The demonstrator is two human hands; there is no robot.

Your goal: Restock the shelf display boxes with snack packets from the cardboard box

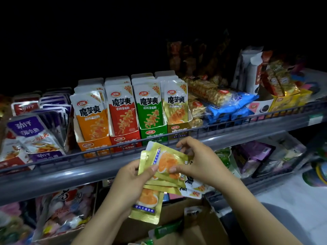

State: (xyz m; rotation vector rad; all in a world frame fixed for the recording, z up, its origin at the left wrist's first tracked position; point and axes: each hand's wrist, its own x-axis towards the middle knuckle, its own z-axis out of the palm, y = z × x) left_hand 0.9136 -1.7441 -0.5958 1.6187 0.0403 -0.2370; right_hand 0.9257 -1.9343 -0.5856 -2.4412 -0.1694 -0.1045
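In front of the shelf rail my left hand (131, 179) grips a fanned stack of gold snack packets (165, 164), thumb on top. My right hand (198, 160) pinches the top packet of that stack at its right side. Another gold packet (147, 206) hangs below the left hand. On the shelf stand four display boxes: orange (93, 144), red (126, 138), green (154, 132) and gold (178, 129), each holding upright packets. The cardboard box (178, 227) sits open below my hands.
A grey wire rail (70, 154) fronts the shelf. Purple and red fish-snack packets (33, 131) fill the left side. Peanut bars (207, 92), blue packs (235, 106) and a yellow box (290, 99) lie to the right. A lower shelf (256, 160) holds more bags.
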